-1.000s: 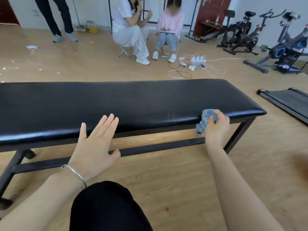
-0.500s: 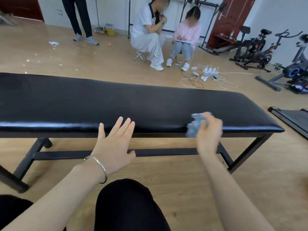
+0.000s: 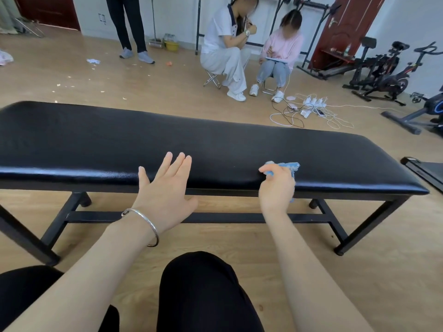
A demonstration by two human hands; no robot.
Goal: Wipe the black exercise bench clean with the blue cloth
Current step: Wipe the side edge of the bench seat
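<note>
The black exercise bench (image 3: 96, 142) stretches across the view, a padded top on a black metal frame. My right hand (image 3: 276, 188) grips the bunched blue cloth (image 3: 291, 167) against the near edge of the pad, right of the middle. My left hand (image 3: 165, 188) lies flat with straight fingers on the near edge of the pad at the middle, a silver bangle on its wrist. My knees in black trousers show at the bottom.
Two people (image 3: 230, 49) sit on small stools beyond the bench, and a third stands at the back. A tangle of cables and a power strip (image 3: 314, 104) lies on the wooden floor. Exercise bikes (image 3: 383, 73) stand at right, a treadmill edge (image 3: 424, 171) by the bench's end.
My right hand has slid the blue cloth leftward along the bench's near edge, toward the middle. My left hand stays flat on the pad. The view has tilted and shifted.
</note>
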